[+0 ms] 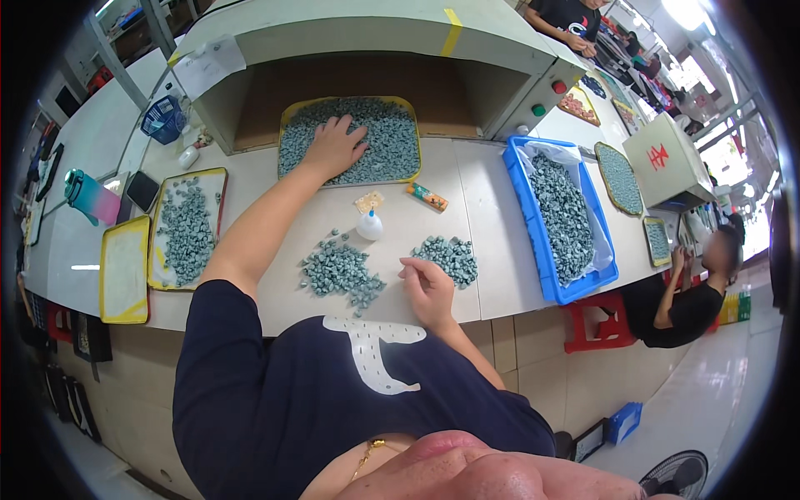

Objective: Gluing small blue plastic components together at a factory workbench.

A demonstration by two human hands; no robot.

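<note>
My left hand (336, 148) reaches into a yellow-rimmed tray (287, 117) packed with small grey-green pieces (387, 137), at the mouth of a pale box-like cabinet. Its fingers are spread over the pieces. Close to the table's front edge, my right hand (429, 292) is loosely closed, fingers curled and pointing left. Whatever it may hold is hidden. Two loose heaps of the same pieces lie by it: a larger heap (337, 271) to its left and a smaller heap (450, 258) just beyond it. A white squeeze bottle (369, 226) with a blue tip stands behind the larger heap.
A blue bin (543, 279) of pieces stands right. Left are a partly filled tray (223, 196), a bare yellow tray (125, 275) and a drinking bottle (90, 197). An orange tube (427, 197) lies before the cabinet (367, 37). Another person (683, 296) sits far right.
</note>
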